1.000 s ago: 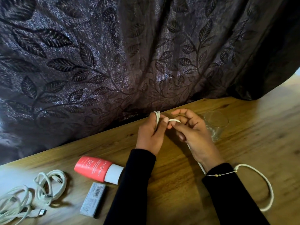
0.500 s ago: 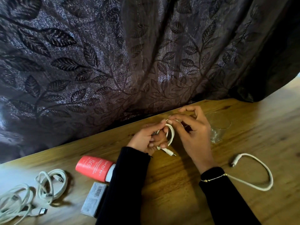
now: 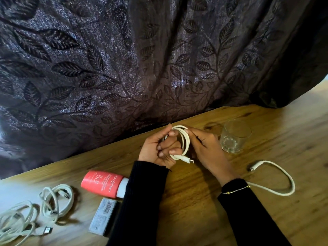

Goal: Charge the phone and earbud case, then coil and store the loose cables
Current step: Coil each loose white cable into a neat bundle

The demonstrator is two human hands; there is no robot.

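A white cable (image 3: 184, 144) is looped into a small coil between both hands above the wooden table (image 3: 195, 201). My left hand (image 3: 158, 150) grips the coil from the left, its fingers inside the loops. My right hand (image 3: 205, 150) pinches the coil's top from the right. One plug sticks out below the coil. The cable's free tail (image 3: 282, 185) runs from under my right wrist in a curve on the table, ending in a plug at the right. No phone or earbud case is in view.
An empty glass tumbler (image 3: 234, 137) stands just right of my right hand. A red tube (image 3: 103, 183) and a small grey box (image 3: 104, 215) lie by my left forearm. Two coiled white cables (image 3: 58, 199) (image 3: 16, 222) lie at the lower left. A dark leaf-patterned curtain (image 3: 142, 59) hangs behind.
The coil has gained loops and grown between my hands. The tail on the table has been drawn in and is shorter, its plug now lying nearer my right wrist.
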